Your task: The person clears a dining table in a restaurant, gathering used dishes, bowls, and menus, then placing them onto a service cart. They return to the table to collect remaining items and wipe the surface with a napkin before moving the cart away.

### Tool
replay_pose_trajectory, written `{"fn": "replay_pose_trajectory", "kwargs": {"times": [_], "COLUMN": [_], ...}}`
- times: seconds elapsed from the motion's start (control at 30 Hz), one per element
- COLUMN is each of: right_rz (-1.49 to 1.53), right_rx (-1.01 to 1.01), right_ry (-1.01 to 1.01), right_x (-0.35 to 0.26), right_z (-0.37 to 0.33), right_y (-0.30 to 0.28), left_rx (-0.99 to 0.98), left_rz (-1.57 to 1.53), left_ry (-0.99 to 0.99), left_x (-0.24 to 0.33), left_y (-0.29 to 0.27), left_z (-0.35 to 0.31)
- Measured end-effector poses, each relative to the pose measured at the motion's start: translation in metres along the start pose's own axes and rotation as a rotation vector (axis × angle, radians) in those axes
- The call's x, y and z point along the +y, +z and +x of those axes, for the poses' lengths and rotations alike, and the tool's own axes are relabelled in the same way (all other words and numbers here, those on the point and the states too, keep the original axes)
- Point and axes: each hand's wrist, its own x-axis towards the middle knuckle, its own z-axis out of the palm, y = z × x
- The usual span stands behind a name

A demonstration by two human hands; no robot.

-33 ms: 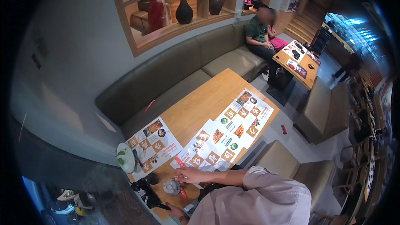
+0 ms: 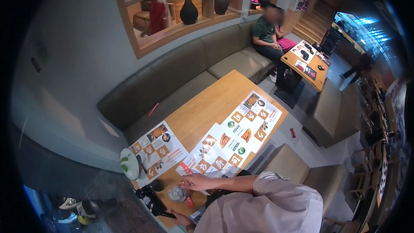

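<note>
At the near left end of the wooden table point(image 2: 202, 99), my right hand point(image 2: 196, 182) has its fingers curled at the rim of a clear glass container point(image 2: 177, 193). Whether the fingertips grip the rim or something small beside it is too small to tell. Lower down, my left hand point(image 2: 180, 219) is closed on the end of a dark flat object point(image 2: 166, 212), whose kind I cannot make out. Beyond that stand black containers point(image 2: 148, 195) and a small dark round pot point(image 2: 156, 184). A red paper strip point(image 2: 189, 201) lies beside the glass container.
Printed paper placemats point(image 2: 172, 146) cover parts of the table. A white plate with green leaves point(image 2: 129, 164) stands at the left edge. A curved bench point(image 2: 172, 77) runs behind the table. Two people point(image 2: 265, 32) sit at another table point(image 2: 310, 75). A red packet point(image 2: 293, 133) lies on the floor.
The view has shifted very slightly. Both my hands stay in nearly the same places. A figure in red behind the shelves has moved a little to the left.
</note>
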Motion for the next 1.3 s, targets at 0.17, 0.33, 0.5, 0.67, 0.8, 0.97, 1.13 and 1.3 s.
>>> {"fn": "replay_pose_trajectory", "kwargs": {"times": [0.17, 0.33, 0.5, 0.67, 0.8, 0.97, 1.13, 1.3], "right_rz": [0.198, 0.539, 1.142, 1.184, 0.990, 0.838, 1.173, 0.969], "right_rx": [0.165, -0.248, 0.196, 0.245, 0.335, 0.459, 0.553, 0.401], "right_ry": [-0.445, -0.011, 0.127, 0.065, 0.046, 0.008, -0.066, -0.068], "right_x": [-0.051, -0.085, -0.089, -0.089, -0.099, -0.086, -0.114, -0.107], "right_z": [0.027, 0.042, 0.037, 0.034, 0.036, 0.013, 0.025, 0.038], "right_y": [0.006, -0.081, -0.092, -0.104, -0.084, -0.060, -0.103, -0.095], "left_rx": [-0.756, -1.155, -1.253, -1.211, -0.584, -0.459, -0.807, -0.736], "left_rz": [-0.234, -0.360, -0.379, -0.867, -0.953, -0.839, -1.060, -0.920], "left_ry": [-0.456, -0.481, -0.452, -0.809, -0.961, -0.817, -0.446, -0.612], "left_x": [0.180, 0.261, 0.275, 0.260, 0.296, 0.295, 0.294, 0.325], "left_y": [0.069, 0.093, 0.108, 0.127, 0.140, 0.159, 0.159, 0.169], "left_z": [-0.006, 0.016, 0.001, -0.012, -0.033, -0.020, -0.019, -0.029]}}
